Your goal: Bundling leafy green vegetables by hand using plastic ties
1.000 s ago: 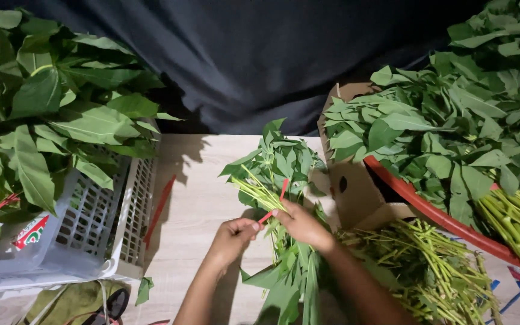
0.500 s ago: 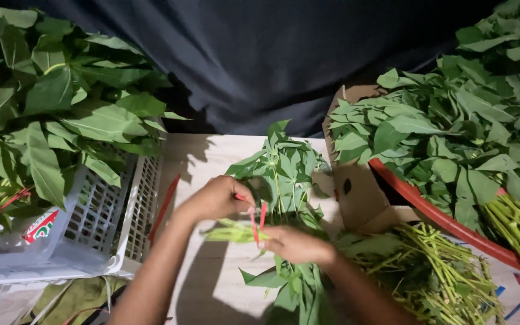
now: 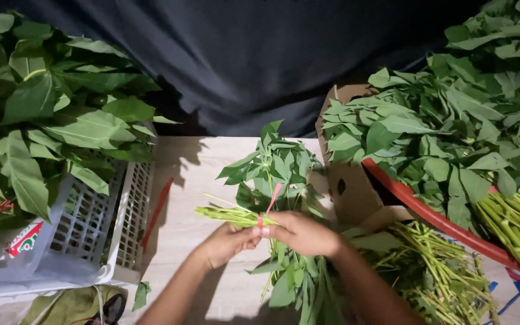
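My left hand [image 3: 227, 242] and my right hand [image 3: 301, 233] meet over the wooden table [image 3: 182, 198], both gripping a small bundle of green stems [image 3: 231, 216] that points left. A thin red tie strip [image 3: 270, 201] sticks up from my right hand's fingers at the bundle. Under my hands lies a pile of leafy greens [image 3: 275, 165].
A white plastic basket [image 3: 112, 225] full of big-leafed greens [image 3: 49, 114] stands at left, a red strip [image 3: 155, 212] beside it. At right a cardboard box [image 3: 350, 186] and a red-rimmed tub [image 3: 434, 216] hold more leaves, with cut stems [image 3: 434, 277] in front. Dark cloth [image 3: 260, 54] hangs behind.
My hands have come together on the stem bundle. The red strip now stands upward from my right fingers instead of hanging between the hands.
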